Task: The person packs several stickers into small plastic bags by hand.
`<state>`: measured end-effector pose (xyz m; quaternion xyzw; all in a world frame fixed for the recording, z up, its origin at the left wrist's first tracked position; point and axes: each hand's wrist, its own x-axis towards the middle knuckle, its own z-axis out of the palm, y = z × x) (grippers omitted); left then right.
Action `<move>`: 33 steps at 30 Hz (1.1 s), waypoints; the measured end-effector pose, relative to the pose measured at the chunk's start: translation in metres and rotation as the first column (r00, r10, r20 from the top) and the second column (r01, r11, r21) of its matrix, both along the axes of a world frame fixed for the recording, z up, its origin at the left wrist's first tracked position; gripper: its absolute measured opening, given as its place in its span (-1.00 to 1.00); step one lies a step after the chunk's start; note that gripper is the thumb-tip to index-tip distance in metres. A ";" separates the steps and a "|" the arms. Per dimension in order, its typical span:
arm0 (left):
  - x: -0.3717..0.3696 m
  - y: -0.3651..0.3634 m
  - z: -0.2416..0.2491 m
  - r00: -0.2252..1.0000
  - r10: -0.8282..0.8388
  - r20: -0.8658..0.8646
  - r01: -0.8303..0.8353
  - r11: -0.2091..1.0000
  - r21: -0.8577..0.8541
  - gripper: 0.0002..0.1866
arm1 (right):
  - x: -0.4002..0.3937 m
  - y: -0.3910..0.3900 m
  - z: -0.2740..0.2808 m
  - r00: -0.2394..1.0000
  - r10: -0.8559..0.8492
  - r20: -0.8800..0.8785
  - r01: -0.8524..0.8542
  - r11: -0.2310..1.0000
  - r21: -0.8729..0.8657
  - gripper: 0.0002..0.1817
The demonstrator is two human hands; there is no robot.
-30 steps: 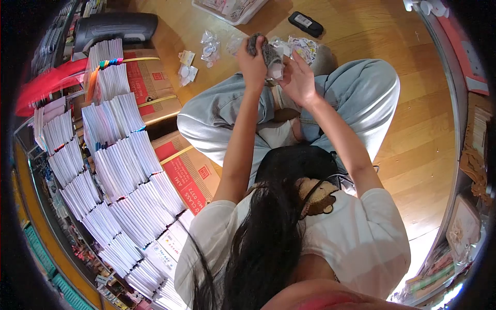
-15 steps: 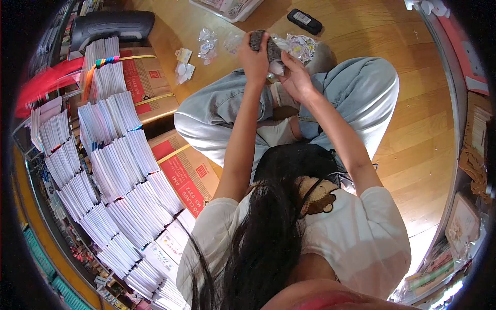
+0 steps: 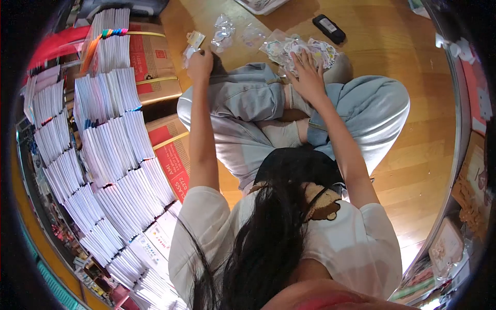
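My left hand (image 3: 200, 66) is closed at the left, above my knee. A dark grey, rough-looking object (image 3: 218, 64) shows at its side; I cannot make out what it is. Just beyond those fingers lie small clear packets with white and yellowish pieces (image 3: 195, 39). My right hand (image 3: 308, 75) lies with fingers spread on a clear bag of colourful stickers (image 3: 289, 47). More loose-looking stickers (image 3: 323, 52) are beside it, near my foot.
Two clear bags with small pieces (image 3: 223, 32) (image 3: 253, 35) lie on the wooden floor. A black device with a label (image 3: 329, 28) is at the right, a white tray (image 3: 261, 5) at the top. Stacked notebooks (image 3: 111, 150) and red-brown cartons (image 3: 152, 64) line the left side.
My left hand has moved left, away from my right hand, with the grey object apparently still in it. My right hand has opened and come down on the sticker bag. The view has shifted slightly.
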<state>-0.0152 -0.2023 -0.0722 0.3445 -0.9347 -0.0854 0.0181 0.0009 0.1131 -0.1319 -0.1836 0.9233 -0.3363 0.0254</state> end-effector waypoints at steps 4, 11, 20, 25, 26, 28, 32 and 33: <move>-0.005 -0.062 -0.004 0.950 -0.039 0.309 0.066 0.995 -0.079 -0.64 | -0.001 0.001 0.016 0.989 -0.070 -0.131 0.068 0.998 -0.013 -0.46; -0.008 -0.125 -0.069 0.950 0.063 0.305 -0.019 0.989 -0.145 -0.49 | -0.008 -0.001 0.018 0.967 -0.153 -0.202 0.120 0.979 -0.165 -0.61; -0.016 -0.086 -0.058 0.934 -0.222 0.280 0.275 0.947 -0.168 -0.69 | -0.011 -0.002 0.014 0.973 -0.163 -0.163 0.123 0.965 -0.231 -0.71; -0.009 -0.051 -0.022 0.942 -0.275 0.191 0.307 0.936 -0.171 -0.71 | -0.009 0.001 0.016 0.973 -0.188 -0.130 0.138 0.936 -0.324 -0.73; -0.009 -0.045 -0.013 0.963 -0.249 0.107 0.264 0.950 -0.166 -0.71 | -0.010 0.002 0.017 0.973 -0.189 -0.130 0.134 0.930 -0.343 -0.73; -0.002 -0.050 -0.007 0.973 -0.200 -0.113 0.217 0.963 0.162 -0.68 | -0.009 0.002 0.024 0.976 -0.188 -0.108 0.130 0.906 -0.404 -0.73; 0.020 -0.011 0.039 0.961 -0.176 -0.214 0.270 0.767 0.582 -0.68 | -0.003 -0.003 0.042 0.986 -0.050 0.160 0.144 0.739 -0.658 -0.70; 0.025 0.013 0.059 0.974 -0.141 -0.179 0.227 0.657 0.719 -0.74 | 0.000 -0.005 0.045 0.966 0.035 0.256 0.169 0.662 -0.730 -0.69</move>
